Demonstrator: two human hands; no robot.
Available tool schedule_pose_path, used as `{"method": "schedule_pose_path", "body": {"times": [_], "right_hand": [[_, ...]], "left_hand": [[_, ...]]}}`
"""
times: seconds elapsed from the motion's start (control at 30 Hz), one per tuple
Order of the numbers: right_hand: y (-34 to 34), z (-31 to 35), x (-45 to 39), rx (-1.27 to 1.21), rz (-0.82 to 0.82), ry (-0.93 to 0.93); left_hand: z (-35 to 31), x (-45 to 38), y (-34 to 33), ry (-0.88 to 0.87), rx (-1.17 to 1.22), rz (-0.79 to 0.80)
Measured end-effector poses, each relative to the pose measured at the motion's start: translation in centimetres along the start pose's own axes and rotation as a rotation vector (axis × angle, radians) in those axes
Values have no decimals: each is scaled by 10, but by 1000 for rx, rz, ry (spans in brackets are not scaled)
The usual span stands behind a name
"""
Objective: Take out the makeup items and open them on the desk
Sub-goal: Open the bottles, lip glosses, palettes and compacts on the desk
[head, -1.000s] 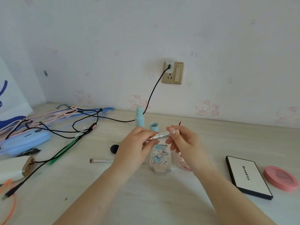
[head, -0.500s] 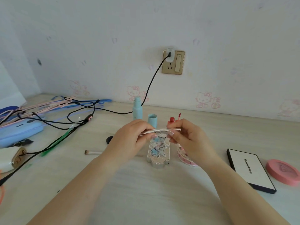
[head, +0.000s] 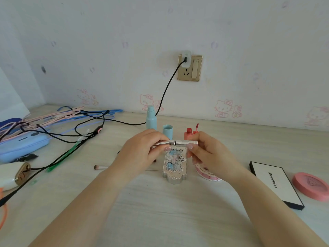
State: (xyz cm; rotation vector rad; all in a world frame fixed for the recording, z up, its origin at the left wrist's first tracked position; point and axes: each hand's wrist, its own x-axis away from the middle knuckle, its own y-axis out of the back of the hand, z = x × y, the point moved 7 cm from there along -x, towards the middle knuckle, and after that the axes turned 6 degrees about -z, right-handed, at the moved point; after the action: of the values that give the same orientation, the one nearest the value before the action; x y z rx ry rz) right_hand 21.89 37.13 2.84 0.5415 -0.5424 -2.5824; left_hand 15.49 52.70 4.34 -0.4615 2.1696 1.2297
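The silver tube (head: 176, 142) is held level above the bench (head: 160, 207), over the far end of the ornate compact (head: 174, 166). A seam shows near its middle, where cap meets barrel. The left hand (head: 140, 154) pinches the tapered left half, fingers curled round it; the right hand (head: 208, 154) pinches the right half between thumb and fingers. Whether the cap pulls or twists off is not clear from this view.

Procedure for the opening step:
- Keep the left grip fixed and work the right half only.
- Pull straight along the tube axis; if it resists, try a light twist.
- Hold the tube level, so the inner tip does not scrape.
- Stay clear of the red lip gloss (head: 189, 133) and blue cap (head: 167, 130) standing just beyond.
- Set both parts down near the compact, apart from the black palette (head: 276, 184) at right.
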Motion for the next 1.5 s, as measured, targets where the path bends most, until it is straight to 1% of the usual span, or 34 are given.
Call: {"method": "schedule_pose_path", "body": {"times": [0.13, 0.3, 0.37, 0.53, 0.73, 0.83, 1.07, 1.23, 1.37, 1.5], "right_hand": [[0, -8, -3, -26, -25, -10], [1, -10, -1, -81, -7, -144], [3, -11, -1, -55, -16, -128], [3, -10, -5, -74, -24, -14], [2, -13, -3, -114, -22, -104], [4, -10, -3, -52, -40, -69], [13, -16, -8, -63, -117, -43], [18, -15, -8, -84, -120, -42], [18, -19, -10, -61, -128, -42], [9, -18, -8, -11, -102, -29]], "left_hand": [[0, 0, -2, -1, 7, 17], [-4, -1, -3, -15, -1, 29], [-2, -1, -2, -15, -15, 31], [1, 0, -1, 12, 1, 21], [-3, 0, -4, -14, -36, 50], [0, 1, -2, -6, -30, 53], [6, 0, 2, -1, -65, 73], [15, -2, 9, 0, -85, 40], [15, -1, 6, 12, -80, 56], [17, 2, 13, 46, -93, 61]]}}
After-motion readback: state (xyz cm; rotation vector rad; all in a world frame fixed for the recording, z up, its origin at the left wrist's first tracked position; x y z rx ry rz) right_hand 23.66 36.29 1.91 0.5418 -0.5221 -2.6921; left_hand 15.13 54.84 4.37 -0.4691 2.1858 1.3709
